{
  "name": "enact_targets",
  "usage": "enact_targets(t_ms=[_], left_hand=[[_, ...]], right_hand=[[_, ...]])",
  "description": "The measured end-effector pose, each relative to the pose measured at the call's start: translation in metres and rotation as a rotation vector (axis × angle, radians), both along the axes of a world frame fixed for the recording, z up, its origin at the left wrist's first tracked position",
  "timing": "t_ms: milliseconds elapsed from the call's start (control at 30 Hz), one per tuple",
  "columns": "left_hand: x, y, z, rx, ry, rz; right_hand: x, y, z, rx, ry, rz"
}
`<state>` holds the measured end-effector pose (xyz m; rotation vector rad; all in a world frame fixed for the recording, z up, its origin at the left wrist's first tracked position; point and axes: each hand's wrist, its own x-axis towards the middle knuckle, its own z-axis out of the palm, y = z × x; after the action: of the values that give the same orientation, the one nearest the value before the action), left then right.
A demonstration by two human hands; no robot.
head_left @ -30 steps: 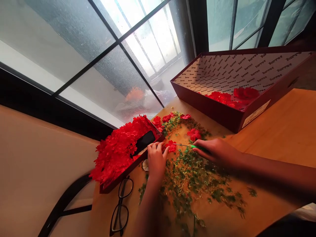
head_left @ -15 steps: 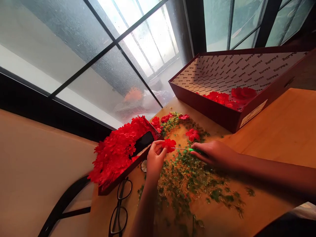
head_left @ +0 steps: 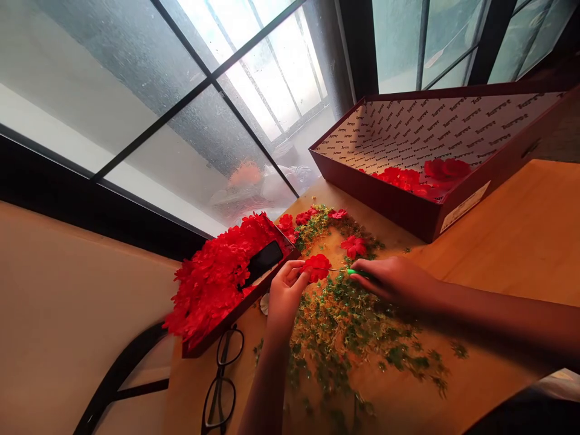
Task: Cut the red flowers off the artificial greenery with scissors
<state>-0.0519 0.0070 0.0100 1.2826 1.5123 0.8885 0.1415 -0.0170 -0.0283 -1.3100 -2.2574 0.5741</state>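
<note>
Beside a dark-red cardboard tray (head_left: 226, 320) heaped with red fabric flowers on a wooden table (head_left: 512, 241), a person's left hand (head_left: 284, 296) pinches a red fabric flower (head_left: 317, 267) in a closed fingertip grip. The right hand (head_left: 394, 281) has a firm grip on a green-handled steel needle (head_left: 356, 272), its thin shaft reaching the flower. A tangle of green artificial foliage (head_left: 348, 326) lies below, and an open dark-red box (head_left: 385, 205) stands at right.
</note>
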Motion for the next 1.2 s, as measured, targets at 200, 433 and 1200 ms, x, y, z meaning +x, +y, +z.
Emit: enact_targets(t_ms=[200, 433, 1200], left_hand=[[-0.001, 0.0, 0.0, 0.042, 0.08, -0.03], [0.007, -0.008, 0.003, 0.081, 0.115, -0.106], [0.017, -0.017, 0.0, 0.104, 0.03, -0.321]], right_hand=[[0.001, 0.001, -0.001, -0.002, 0.01, -0.005], [-0.001, 0.001, -0.006, 0.026, -0.016, -0.011], [-0.001, -0.002, -0.012, 0.155, 0.12, 0.14]])
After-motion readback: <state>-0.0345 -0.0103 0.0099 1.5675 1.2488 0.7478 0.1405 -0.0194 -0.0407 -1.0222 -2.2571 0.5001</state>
